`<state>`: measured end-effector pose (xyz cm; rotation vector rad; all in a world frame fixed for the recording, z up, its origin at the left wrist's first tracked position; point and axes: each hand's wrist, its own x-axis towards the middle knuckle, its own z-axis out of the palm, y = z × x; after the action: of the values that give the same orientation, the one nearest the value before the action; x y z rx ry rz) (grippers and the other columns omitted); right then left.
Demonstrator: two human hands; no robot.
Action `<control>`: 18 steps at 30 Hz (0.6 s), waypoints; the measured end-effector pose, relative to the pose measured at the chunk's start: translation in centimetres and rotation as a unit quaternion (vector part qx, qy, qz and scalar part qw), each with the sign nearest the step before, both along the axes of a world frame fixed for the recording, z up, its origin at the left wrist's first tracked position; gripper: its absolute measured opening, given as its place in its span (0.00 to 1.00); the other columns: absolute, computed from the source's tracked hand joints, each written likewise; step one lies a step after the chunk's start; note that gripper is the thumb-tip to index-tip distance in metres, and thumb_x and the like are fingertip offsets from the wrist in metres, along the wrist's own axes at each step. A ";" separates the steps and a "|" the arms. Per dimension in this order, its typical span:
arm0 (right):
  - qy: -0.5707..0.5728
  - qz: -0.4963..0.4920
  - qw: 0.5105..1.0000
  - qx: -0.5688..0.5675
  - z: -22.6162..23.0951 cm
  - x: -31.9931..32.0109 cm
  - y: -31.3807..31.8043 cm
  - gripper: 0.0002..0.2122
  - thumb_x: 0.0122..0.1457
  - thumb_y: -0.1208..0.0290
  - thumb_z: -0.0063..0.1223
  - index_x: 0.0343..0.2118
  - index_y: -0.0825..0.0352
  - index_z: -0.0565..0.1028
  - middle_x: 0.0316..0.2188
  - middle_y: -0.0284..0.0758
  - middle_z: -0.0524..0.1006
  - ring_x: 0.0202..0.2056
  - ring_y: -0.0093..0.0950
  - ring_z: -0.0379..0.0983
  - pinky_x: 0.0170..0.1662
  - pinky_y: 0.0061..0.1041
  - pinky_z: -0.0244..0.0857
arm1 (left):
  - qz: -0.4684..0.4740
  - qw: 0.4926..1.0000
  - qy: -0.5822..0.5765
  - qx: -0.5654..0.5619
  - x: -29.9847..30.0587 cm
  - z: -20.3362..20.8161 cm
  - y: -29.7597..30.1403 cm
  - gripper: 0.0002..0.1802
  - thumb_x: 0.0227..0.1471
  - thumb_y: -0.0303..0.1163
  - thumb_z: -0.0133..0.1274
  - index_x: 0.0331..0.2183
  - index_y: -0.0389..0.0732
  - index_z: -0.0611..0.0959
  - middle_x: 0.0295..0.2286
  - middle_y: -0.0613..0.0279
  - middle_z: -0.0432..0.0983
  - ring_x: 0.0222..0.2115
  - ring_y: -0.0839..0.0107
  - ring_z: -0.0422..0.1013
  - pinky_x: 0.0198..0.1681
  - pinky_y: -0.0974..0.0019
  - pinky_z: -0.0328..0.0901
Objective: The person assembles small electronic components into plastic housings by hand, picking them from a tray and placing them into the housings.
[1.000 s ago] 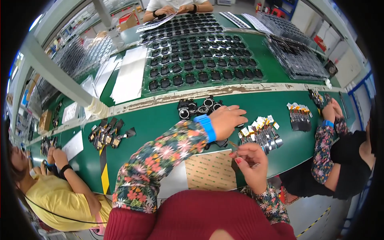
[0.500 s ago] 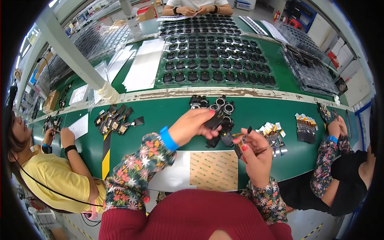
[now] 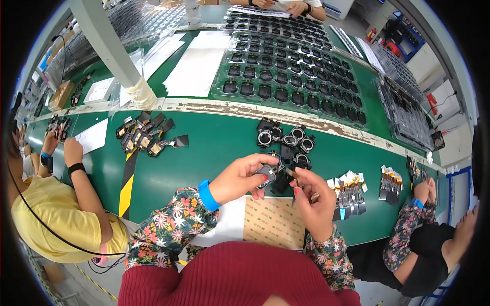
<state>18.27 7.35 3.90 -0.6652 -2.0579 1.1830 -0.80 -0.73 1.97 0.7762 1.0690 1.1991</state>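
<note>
In my head view, my left hand (image 3: 237, 182) pinches a black and silver housing (image 3: 269, 175) between thumb and fingers, raised in front of me above the green surface (image 3: 204, 140). My right hand (image 3: 315, 206) is just beside it, thumb and fingertips pinched on a thin piece (image 3: 291, 174) too blurred to name, its end close to the housing; I cannot tell whether they touch. I wear a blue band (image 3: 206, 196) on my left wrist, and floral sleeves (image 3: 173, 222) cover my forearms. Just beyond my hands lies a cluster of black parts with silver rings (image 3: 297, 140). Nearer my body, a tan patterned sheet (image 3: 273, 223) lies beside a white area. Right of my right hand are 2 bunches of dark strips with white and orange ends, the nearer bunch (image 3: 349, 197) and the farther bunch (image 3: 390, 184). Well to my left sits a heap of black and gold pieces (image 3: 146, 134). Farther back, clear trays (image 3: 217, 87) hold rows of black parts, with white sheets (image 3: 198, 65) to their left
</note>
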 end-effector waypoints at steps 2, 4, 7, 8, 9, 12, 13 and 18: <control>-0.025 -0.001 0.999 0.028 0.0 0.0 -0.1 0.18 0.48 0.86 0.50 0.45 0.71 0.72 0.29 0.34 0.75 0.20 0.12 0.63 0.21 0.11 0.56 | 0.027 0.999 -0.028 0.009 0.0 0.6 -0.2 0.18 0.54 0.20 0.40 0.47 0.34 0.71 0.31 0.63 0.73 0.25 0.78 0.71 0.28 0.75 0.67; -0.030 0.007 0.999 0.035 -0.1 0.0 -0.3 0.18 0.48 0.86 0.50 0.45 0.70 0.72 0.29 0.33 0.75 0.20 0.12 0.63 0.21 0.12 0.56 | -0.010 0.998 -0.070 0.004 -0.4 0.6 -0.4 0.19 0.53 0.18 0.38 0.48 0.35 0.70 0.34 0.63 0.72 0.27 0.78 0.71 0.31 0.75 0.66; -0.034 0.025 0.998 0.049 -0.1 -0.3 -0.5 0.19 0.47 0.86 0.51 0.45 0.70 0.73 0.27 0.33 0.75 0.18 0.13 0.61 0.21 0.12 0.56 | 0.033 0.997 -0.036 0.066 0.3 -1.0 -0.3 0.19 0.52 0.17 0.40 0.47 0.37 0.69 0.32 0.63 0.73 0.26 0.78 0.71 0.32 0.75 0.65; -0.032 0.034 0.997 0.058 -0.2 -0.3 -0.6 0.19 0.46 0.86 0.51 0.44 0.70 0.73 0.27 0.34 0.74 0.18 0.14 0.61 0.20 0.13 0.56 | 0.035 0.997 -0.038 0.063 0.2 -1.8 -0.3 0.19 0.52 0.17 0.40 0.47 0.37 0.69 0.32 0.63 0.73 0.26 0.78 0.71 0.32 0.75 0.65; -0.034 0.033 0.997 0.054 -0.1 -0.4 -0.7 0.19 0.46 0.86 0.51 0.44 0.70 0.73 0.27 0.34 0.74 0.18 0.14 0.61 0.20 0.13 0.56 | 0.049 0.995 0.033 0.074 0.2 -2.4 -0.2 0.18 0.51 0.17 0.41 0.45 0.37 0.69 0.31 0.64 0.73 0.26 0.79 0.71 0.31 0.77 0.64; -0.052 0.047 0.991 0.114 0.0 -0.6 -0.7 0.19 0.45 0.86 0.52 0.43 0.69 0.74 0.25 0.35 0.74 0.17 0.17 0.62 0.20 0.15 0.56 | 0.078 0.992 0.087 0.051 0.2 -2.2 -0.4 0.15 0.50 0.16 0.44 0.41 0.37 0.70 0.28 0.65 0.73 0.26 0.80 0.71 0.27 0.78 0.63; -0.056 0.051 0.988 0.135 0.0 -0.6 -0.7 0.19 0.44 0.85 0.52 0.43 0.68 0.74 0.24 0.35 0.73 0.17 0.19 0.63 0.20 0.17 0.57 | 0.095 0.993 0.073 0.020 0.2 -1.5 -0.3 0.13 0.49 0.16 0.46 0.39 0.36 0.71 0.26 0.66 0.73 0.25 0.81 0.71 0.25 0.79 0.63; -0.049 0.055 0.973 0.221 -1.0 -0.9 -0.3 0.20 0.43 0.84 0.53 0.43 0.66 0.75 0.23 0.37 0.73 0.19 0.27 0.68 0.21 0.23 0.61 | 0.077 0.996 0.024 -0.030 0.2 -0.5 -0.1 0.13 0.51 0.18 0.45 0.41 0.35 0.72 0.24 0.65 0.73 0.24 0.80 0.72 0.22 0.78 0.64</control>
<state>17.37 7.10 2.87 -0.4046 -2.3605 0.7162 -0.57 -0.82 1.44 0.6889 1.2164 1.2783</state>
